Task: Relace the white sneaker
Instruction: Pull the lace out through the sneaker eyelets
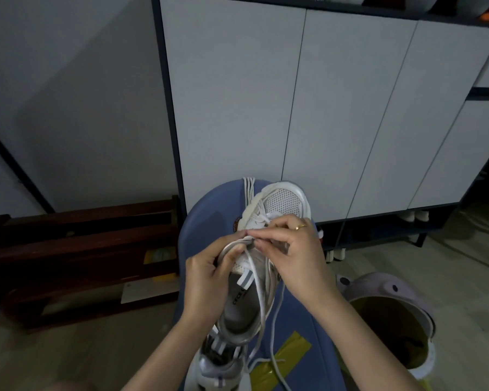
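Just below the middle of the frame, the right hand (pixel 295 249) pinches the white shoelace (pixel 261 300) between thumb and forefinger at the eyelet row of the white sneaker (pixel 266 249); a gold ring (pixel 300 227) sits on one finger. The left hand (pixel 209 277) grips the sneaker's left side, fingers curled over the collar edge, its fingertips meeting the right hand's at the lace. From that pinch two loose strands of lace run down toward the lower edge of the frame, over the shoe's opening and heel.

The sneaker lies toe-up in the picture on a blue rounded seat (pixel 209 215), its mesh toe near the seat's far rim. A second sneaker (pixel 218 362) lies just below its heel. A strip of yellow tape (pixel 280 359) is stuck on the seat at lower right.

Right of the seat stands a lilac bin (pixel 393 300) with its lid open. A dark wooden rack (pixel 76 255) fills the left side, and grey cabinet doors (pixel 294 108) fill the upper half.
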